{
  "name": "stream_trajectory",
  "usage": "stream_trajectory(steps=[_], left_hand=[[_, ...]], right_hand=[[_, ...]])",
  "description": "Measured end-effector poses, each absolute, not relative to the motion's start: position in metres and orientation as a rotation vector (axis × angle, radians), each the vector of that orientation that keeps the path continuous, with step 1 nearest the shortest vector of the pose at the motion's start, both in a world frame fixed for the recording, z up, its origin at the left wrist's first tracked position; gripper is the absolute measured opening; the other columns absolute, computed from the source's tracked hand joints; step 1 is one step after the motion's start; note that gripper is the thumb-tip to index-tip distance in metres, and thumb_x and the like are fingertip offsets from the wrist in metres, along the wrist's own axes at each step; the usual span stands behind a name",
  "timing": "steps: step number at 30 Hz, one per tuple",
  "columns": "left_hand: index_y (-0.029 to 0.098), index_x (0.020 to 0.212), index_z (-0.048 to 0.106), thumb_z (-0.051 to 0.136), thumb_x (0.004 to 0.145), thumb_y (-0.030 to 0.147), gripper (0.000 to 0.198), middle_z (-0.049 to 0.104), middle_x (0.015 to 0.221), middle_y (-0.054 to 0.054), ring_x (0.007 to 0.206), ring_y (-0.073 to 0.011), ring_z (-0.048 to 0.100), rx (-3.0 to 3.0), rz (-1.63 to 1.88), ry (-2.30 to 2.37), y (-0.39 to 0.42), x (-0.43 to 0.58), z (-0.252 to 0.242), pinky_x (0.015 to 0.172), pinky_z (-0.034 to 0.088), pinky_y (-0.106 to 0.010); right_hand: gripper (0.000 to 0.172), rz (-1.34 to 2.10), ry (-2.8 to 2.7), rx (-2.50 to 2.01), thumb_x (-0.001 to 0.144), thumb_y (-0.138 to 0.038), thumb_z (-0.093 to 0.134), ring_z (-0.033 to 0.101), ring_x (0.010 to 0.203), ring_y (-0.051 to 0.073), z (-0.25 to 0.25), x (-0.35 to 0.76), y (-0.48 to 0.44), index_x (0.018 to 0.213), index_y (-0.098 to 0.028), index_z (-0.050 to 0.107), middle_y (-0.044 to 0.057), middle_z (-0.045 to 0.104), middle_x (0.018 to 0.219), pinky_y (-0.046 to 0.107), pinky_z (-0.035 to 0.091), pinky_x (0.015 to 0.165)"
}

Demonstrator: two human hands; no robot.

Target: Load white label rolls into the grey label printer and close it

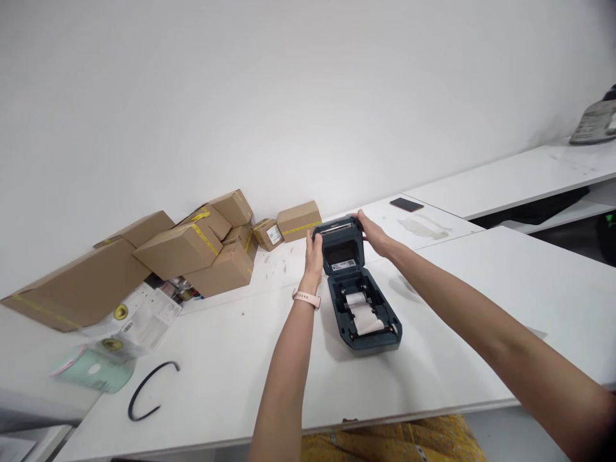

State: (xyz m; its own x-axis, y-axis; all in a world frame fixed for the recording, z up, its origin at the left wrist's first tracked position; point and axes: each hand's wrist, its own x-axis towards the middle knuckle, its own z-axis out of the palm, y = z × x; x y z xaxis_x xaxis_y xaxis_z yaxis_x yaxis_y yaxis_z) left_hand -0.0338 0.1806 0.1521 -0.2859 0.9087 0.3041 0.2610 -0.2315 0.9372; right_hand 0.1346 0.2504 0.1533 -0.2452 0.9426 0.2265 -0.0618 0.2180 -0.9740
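A dark label printer (368, 346) sits on the white table with its lid (342, 247) swung up. Inside its body lies a white paper roll (366, 317), the loose end lying toward the front. My left hand (314, 256) grips the left edge of the raised lid, fingers partly behind it. On the lid's upper right corner, my right hand (374, 234) is closed, some fingers hidden behind the lid. A pale pink band (307, 297) is on my left wrist.
Cardboard boxes (176, 250) are piled at the back left, with two smaller boxes by the wall. A phone (407, 204) lies at the back right. Plastic-wrapped packets, a mint green pouch (99, 371) and a curved black strip (137, 394) lie on the left.
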Motion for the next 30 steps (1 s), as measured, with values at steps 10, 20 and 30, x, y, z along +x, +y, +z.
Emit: stream_trajectory(steps=[10, 20, 30], left_hand=[[0.032, 0.151, 0.027, 0.027, 0.096, 0.058, 0.061, 0.023, 0.161, 0.000, 0.149, -0.0200, 0.017, 1.634, 1.368, 1.550, 0.051, -0.018, 0.075, 0.121, 0.021, -0.034], [0.031, 0.154, 0.014, 0.044, 0.093, 0.056, 0.072, 0.007, 0.164, 0.001, 0.150, -0.0208, 0.010, 1.187, 1.407, 1.429, 0.014, 0.006, 0.030, 0.119, 0.023, -0.033], [0.028, 0.155, 0.012, 0.063, 0.080, 0.060, 0.096, 0.023, 0.160, -0.008, 0.142, -0.0249, 0.035, 0.550, 1.482, 1.389, 0.015, 0.022, 0.023, 0.107, 0.043, -0.032]], right_hand=[[0.048, 0.979, -1.798, -0.827, 0.096, -0.058, 0.035, 0.029, 0.144, 0.024, 0.073, 0.186, 0.126, 0.136, -0.036, 0.050, -0.001, 0.032, 0.157, 0.045, 0.023, 0.118], [0.061, 1.096, -1.628, -0.984, 0.090, -0.058, 0.049, 0.021, 0.146, 0.027, 0.026, 0.188, 0.092, 0.147, -0.040, 0.035, -0.003, 0.024, 0.160, 0.048, 0.024, 0.118], [0.089, 1.584, -1.136, -1.165, 0.080, -0.061, 0.063, 0.054, 0.125, 0.031, 0.021, 0.182, 0.078, 0.153, -0.029, 0.023, 0.010, 0.052, 0.142, 0.051, 0.035, 0.112]])
